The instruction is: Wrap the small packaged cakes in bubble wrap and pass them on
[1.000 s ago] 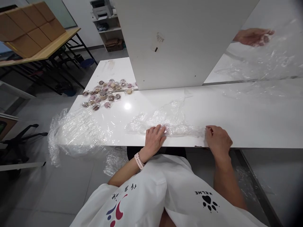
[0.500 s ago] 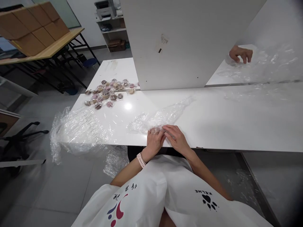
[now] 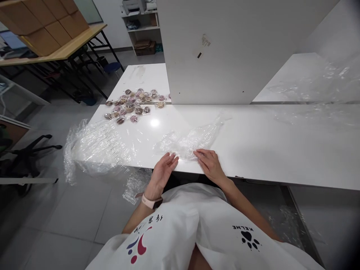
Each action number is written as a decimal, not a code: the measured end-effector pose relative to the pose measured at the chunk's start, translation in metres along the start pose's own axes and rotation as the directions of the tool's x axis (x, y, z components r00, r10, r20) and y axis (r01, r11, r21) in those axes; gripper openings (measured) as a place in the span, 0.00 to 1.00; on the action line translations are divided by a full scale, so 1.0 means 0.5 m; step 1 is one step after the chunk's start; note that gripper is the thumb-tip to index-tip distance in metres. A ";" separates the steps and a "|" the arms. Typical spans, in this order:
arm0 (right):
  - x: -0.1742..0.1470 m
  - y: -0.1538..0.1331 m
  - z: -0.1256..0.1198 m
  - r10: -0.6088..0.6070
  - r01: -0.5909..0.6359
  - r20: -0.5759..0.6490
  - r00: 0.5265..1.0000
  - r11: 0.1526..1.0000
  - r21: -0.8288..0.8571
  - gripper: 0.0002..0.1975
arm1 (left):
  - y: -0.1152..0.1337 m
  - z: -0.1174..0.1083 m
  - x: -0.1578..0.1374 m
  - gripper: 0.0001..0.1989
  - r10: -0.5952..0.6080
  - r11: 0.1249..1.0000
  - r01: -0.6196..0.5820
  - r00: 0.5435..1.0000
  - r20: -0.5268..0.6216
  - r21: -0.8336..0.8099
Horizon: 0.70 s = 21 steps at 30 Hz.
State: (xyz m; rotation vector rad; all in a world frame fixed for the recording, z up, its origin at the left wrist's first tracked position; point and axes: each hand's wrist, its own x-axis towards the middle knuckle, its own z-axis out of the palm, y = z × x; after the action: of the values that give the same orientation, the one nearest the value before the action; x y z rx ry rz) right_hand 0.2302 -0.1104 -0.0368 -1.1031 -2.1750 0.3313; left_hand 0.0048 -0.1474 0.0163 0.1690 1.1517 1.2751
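A crumpled sheet of clear plastic film [image 3: 194, 140] lies on the white table in front of me. My left hand [image 3: 163, 170] is at the table's front edge, palm turned partly up and fingers stretched out, with nothing visible in it. Its fingertips are beside the film's near left corner. My right hand [image 3: 209, 163] rests at the film's near right edge, thumb and fingertips pinched on it.
Several wrapped round sweets or cookies [image 3: 131, 105] are scattered at the table's back left. A heap of clear plastic wrap [image 3: 98, 146] hangs over the left front edge. A white upright panel [image 3: 213, 60] stands behind, with more film [image 3: 317, 97] at right.
My left hand has moved left, away from my right hand, and its palm has turned up. The other person's hand at the back right is out of view. The view has shifted slightly.
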 end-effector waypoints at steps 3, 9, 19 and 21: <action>0.002 -0.002 0.002 -0.009 0.009 -0.007 1.000 1.000 -0.015 0.19 | 0.007 0.042 0.023 0.11 -0.026 0.991 0.038 0.995 0.098 -0.125; 0.005 0.000 -0.010 -0.038 0.040 -0.041 0.998 0.999 0.034 0.12 | -0.042 0.110 0.032 0.25 0.088 0.835 -0.383 0.801 0.593 0.394; -0.055 -0.010 -0.067 -0.076 0.062 -0.272 0.959 0.996 -0.060 0.22 | -0.074 0.089 0.080 0.33 0.046 -0.203 -0.887 0.415 0.908 0.416; -0.043 -0.001 -0.058 -0.072 0.062 -0.128 0.989 0.995 -0.083 0.27 | -0.074 0.096 0.101 0.29 0.048 -0.220 -0.888 0.403 0.914 0.403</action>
State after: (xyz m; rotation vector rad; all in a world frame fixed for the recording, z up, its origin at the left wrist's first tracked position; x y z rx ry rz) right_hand 0.2582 -0.1297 -0.0244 -1.0613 -2.1186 0.1400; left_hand 0.0575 -0.0973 -0.0145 2.3953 1.0777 0.6454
